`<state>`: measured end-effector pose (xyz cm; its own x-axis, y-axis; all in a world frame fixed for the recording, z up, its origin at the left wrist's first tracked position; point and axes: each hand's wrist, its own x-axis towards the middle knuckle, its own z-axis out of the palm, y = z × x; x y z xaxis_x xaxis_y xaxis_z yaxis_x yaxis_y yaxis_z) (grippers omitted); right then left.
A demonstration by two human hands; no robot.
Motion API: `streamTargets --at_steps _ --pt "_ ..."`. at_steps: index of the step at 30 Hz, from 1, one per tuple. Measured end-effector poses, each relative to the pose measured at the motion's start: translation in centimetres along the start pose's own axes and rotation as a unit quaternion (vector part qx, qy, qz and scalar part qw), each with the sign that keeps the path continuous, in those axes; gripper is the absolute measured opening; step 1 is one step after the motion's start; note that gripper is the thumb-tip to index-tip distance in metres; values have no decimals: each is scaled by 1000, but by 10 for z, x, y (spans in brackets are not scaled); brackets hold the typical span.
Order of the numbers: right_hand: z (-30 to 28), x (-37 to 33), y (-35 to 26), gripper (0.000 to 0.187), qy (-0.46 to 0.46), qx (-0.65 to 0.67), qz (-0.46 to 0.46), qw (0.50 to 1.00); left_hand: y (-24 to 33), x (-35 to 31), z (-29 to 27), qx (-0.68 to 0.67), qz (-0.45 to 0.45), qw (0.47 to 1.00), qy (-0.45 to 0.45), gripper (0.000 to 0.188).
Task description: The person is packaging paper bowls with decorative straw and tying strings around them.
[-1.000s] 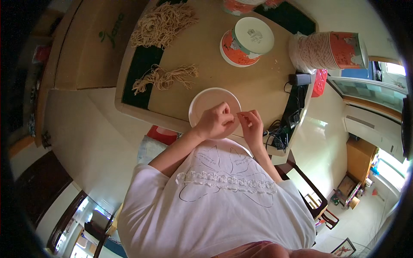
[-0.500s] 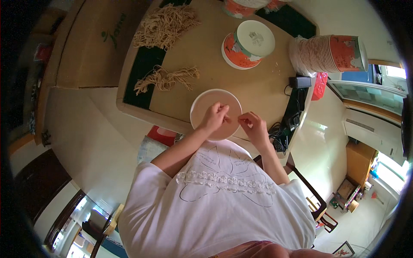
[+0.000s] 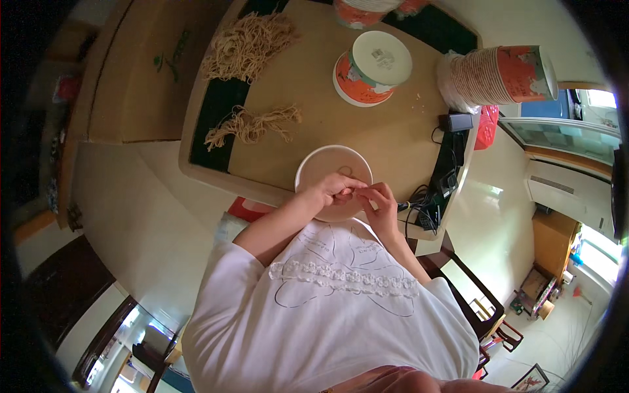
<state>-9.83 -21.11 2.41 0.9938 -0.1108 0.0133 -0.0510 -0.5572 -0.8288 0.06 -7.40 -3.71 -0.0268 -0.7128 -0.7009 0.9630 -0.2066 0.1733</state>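
Note:
A round paper tub (image 3: pixel 314 171) with a pale inside stands at the near edge of the table, its mouth facing up. My left hand (image 3: pixel 337 188) reaches over its opening with the fingers curled closed. At the tub's right rim my right hand (image 3: pixel 382 202) is pinched, and its fingertips meet those of the left. Whatever sits between the fingertips is too small and covered to name. A thin pale loop (image 3: pixel 346 171) shows just beyond my left knuckles; whether it is held or lies in the tub, I cannot tell.
Two bundles of beige string, a large one (image 3: pixel 252 47) and a smaller one (image 3: pixel 252 124), lie at the left. An upturned orange-and-white tub (image 3: pixel 372 69) stands farther back. A nested stack of tubs (image 3: pixel 501 75) lies at right, near a black adapter (image 3: pixel 455 122) and cables (image 3: pixel 422 213).
My right hand has moved left and my left hand slightly right, so the fingertips now meet near the tub's right rim. Before, they were apart.

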Motion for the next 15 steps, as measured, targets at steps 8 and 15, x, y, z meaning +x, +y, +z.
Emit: streamTargets --at_steps 8,15 --pt "-4 5 5 18 29 13 44 998 -3 2 3 -146 33 988 -26 9" --pt "-2 5 8 19 28 -4 10 1000 1 6 5 -108 48 993 0 7"
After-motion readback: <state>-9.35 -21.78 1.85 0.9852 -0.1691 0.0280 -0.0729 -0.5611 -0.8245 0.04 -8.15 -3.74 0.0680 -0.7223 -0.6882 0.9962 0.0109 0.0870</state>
